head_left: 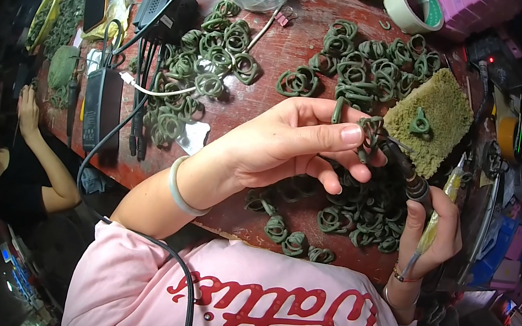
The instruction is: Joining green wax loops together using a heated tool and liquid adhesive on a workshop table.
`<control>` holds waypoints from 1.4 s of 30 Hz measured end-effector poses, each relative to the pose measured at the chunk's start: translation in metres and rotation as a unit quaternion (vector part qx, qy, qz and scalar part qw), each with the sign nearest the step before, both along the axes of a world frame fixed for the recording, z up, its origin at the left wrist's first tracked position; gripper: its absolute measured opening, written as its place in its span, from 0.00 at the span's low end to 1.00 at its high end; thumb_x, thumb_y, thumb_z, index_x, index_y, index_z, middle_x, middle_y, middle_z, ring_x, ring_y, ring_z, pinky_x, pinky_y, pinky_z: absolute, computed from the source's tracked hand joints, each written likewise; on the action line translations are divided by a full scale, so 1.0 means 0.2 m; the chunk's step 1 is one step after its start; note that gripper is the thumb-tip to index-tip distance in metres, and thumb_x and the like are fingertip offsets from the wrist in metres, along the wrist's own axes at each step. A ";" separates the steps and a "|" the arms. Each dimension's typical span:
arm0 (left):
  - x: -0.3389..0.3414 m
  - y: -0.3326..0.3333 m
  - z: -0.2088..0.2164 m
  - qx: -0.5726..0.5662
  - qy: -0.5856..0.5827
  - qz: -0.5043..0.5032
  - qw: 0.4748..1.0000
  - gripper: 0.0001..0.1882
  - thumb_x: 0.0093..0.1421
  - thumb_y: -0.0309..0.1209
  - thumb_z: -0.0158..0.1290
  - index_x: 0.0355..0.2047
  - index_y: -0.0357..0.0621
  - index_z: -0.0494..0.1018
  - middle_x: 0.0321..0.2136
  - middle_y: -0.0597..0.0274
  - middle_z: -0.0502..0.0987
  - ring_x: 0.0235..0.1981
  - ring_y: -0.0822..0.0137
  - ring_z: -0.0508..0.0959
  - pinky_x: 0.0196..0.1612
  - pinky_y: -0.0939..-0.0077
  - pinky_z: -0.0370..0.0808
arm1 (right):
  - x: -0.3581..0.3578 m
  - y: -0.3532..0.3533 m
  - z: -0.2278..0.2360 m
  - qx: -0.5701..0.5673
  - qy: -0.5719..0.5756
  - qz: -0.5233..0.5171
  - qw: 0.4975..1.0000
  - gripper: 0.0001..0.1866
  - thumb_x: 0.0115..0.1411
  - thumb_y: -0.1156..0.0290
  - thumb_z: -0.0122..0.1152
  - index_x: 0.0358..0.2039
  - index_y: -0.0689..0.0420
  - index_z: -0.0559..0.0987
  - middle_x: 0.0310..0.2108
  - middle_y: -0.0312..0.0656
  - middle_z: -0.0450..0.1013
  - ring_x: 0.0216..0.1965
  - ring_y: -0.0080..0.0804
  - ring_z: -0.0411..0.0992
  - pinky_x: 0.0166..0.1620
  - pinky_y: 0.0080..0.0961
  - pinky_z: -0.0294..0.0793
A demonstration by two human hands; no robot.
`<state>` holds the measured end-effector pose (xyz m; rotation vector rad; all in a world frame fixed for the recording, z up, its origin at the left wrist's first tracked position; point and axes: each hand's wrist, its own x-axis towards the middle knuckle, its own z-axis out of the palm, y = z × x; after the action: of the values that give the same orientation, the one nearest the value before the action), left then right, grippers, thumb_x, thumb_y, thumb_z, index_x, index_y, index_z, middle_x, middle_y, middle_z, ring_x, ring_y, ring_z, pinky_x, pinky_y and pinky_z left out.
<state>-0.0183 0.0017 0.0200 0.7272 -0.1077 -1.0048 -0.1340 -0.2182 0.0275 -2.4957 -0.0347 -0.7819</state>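
Observation:
My left hand [318, 141] reaches across the table with its thumb and fingers pinched on a dark green ring [371, 133]. A second green band [338, 111] shows at one of its fingers; whether it is worn or held I cannot tell. Closed in my right hand [434, 233] is a dark pen-like tool [412, 179], its thin metal tip at the held ring. A slim yellowish tool [451, 188] with a pointed tip also passes through that hand. Beyond the tools lies a greenish sponge block [449, 100] with one green piece [420, 123] on it.
Piles of green rings [384, 63] cover the red table [279, 44]. A clear tub [258, 1] holds more. Black adapters [163, 7] and cables lie left, one cable running over my arm. A tape roll [412, 7] stands at the back. Another person's arm [48, 165] is at the left.

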 end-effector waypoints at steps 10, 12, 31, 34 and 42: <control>0.00 0.00 0.00 -0.005 0.008 -0.008 1.000 0.16 0.65 0.37 0.48 0.46 0.36 0.70 0.43 0.42 0.75 0.37 0.64 0.80 0.28 0.80 0.79 | 0.01 0.00 -0.01 -0.022 -0.001 0.007 1.000 0.17 0.50 0.61 0.71 0.33 0.61 0.78 0.25 0.40 0.75 0.24 0.37 0.72 0.28 0.28 0.71; 0.00 0.00 0.00 -0.005 0.007 -0.009 1.000 0.16 0.65 0.37 0.48 0.47 0.36 0.70 0.43 0.42 0.75 0.37 0.64 0.80 0.28 0.80 0.79 | 0.01 0.00 -0.01 -0.027 -0.003 0.007 1.000 0.17 0.50 0.61 0.71 0.33 0.61 0.78 0.25 0.40 0.75 0.24 0.37 0.72 0.28 0.28 0.71; 0.00 0.00 0.00 -0.010 0.010 -0.001 1.000 0.17 0.65 0.36 0.48 0.49 0.37 0.68 0.43 0.42 0.75 0.37 0.63 0.81 0.27 0.80 0.79 | -0.01 0.00 0.00 0.007 -0.010 -0.004 1.000 0.18 0.53 0.59 0.69 0.32 0.61 0.78 0.24 0.41 0.75 0.23 0.36 0.73 0.28 0.27 0.71; 0.00 0.00 0.01 -0.005 0.005 0.004 1.000 0.19 0.65 0.36 0.49 0.51 0.38 0.65 0.43 0.42 0.75 0.37 0.63 0.81 0.27 0.79 0.79 | -0.01 -0.01 -0.01 0.020 -0.019 -0.026 0.999 0.18 0.53 0.59 0.68 0.33 0.62 0.78 0.24 0.41 0.75 0.23 0.35 0.73 0.28 0.26 0.71; 0.01 0.00 0.00 0.000 -0.002 0.004 1.000 0.18 0.64 0.34 0.49 0.51 0.41 0.63 0.43 0.42 0.75 0.37 0.62 0.81 0.27 0.78 0.80 | 0.00 0.00 0.00 -0.004 -0.014 -0.016 1.000 0.19 0.52 0.58 0.69 0.32 0.61 0.78 0.24 0.41 0.74 0.23 0.36 0.73 0.28 0.27 0.71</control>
<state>-0.0172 0.0020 0.0196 0.7291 -0.1073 -0.9958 -0.1346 -0.2190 0.0265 -2.4976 -0.0071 -0.8319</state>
